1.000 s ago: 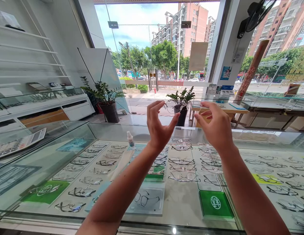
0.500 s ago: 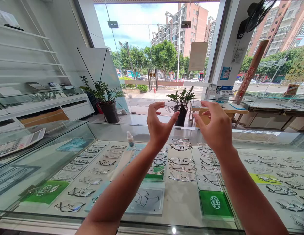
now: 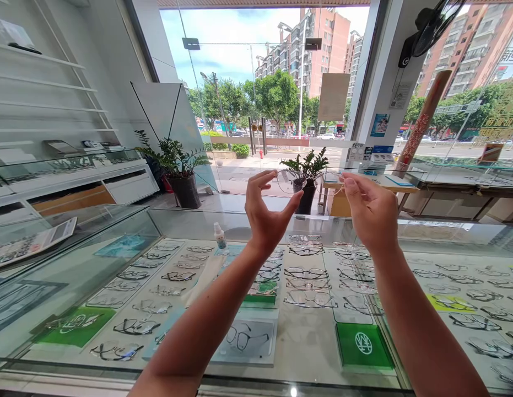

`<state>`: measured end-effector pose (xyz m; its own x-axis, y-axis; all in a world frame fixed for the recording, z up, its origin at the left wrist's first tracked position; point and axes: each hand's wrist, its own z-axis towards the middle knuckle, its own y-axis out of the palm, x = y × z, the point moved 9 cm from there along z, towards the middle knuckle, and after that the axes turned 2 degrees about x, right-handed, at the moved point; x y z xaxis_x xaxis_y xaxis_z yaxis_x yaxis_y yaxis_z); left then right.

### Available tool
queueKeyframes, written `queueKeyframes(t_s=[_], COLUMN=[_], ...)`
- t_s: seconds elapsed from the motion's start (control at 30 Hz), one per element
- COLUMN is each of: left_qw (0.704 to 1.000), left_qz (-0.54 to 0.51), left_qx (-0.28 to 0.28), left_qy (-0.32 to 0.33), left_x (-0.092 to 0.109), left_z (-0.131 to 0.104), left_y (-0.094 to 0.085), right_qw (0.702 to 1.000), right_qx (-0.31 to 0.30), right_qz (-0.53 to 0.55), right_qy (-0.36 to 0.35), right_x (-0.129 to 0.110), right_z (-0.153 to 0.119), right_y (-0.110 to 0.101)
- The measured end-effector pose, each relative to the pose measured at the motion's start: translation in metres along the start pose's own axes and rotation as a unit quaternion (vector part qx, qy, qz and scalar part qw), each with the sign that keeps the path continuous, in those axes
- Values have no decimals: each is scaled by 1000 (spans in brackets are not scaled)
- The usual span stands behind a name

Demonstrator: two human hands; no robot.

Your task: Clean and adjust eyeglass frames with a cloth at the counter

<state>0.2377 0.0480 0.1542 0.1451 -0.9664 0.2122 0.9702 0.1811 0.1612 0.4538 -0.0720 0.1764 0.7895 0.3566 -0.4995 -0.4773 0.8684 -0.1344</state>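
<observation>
A thin-rimmed pair of glasses [image 3: 291,181] is held up over the counter, its clear lenses seen against the potted plant. My left hand [image 3: 269,208] grips the left side of the frame, fingertips at the upper edge and thumb near the lower edge of the lens. On the other side, my right hand [image 3: 371,208] pinches the right end between thumb and index finger. Below both hands, rows of glasses [image 3: 306,273] lie in the glass display counter [image 3: 303,336].
A small spray bottle [image 3: 220,237] stands behind my left forearm. Green trays [image 3: 363,344] lie among the displayed frames. Beyond the counter are potted plants [image 3: 185,187], a wooden desk [image 3: 341,203] and a glass shopfront. A calendar-like board [image 3: 45,240] rests at left.
My right thumb has come up and closed against the index finger at the frame's right end. That hand has shifted slightly right. My left hand has barely moved.
</observation>
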Motion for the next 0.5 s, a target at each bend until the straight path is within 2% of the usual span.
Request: queueKeyframes(t_s=[0.27,0.5], left_qw=[994,990], left_qz=[-95,-112], left_qx=[-20,-44], left_qy=[-42,-73], left_x=[-23,-28], left_z=[-2,-4], left_y=[7,14], right_qw=[987,970], right_qx=[-48,-94], right_qz=[141,201], right_qy=[62,99], right_x=[8,6], right_z=[0,-1], right_y=[9,16])
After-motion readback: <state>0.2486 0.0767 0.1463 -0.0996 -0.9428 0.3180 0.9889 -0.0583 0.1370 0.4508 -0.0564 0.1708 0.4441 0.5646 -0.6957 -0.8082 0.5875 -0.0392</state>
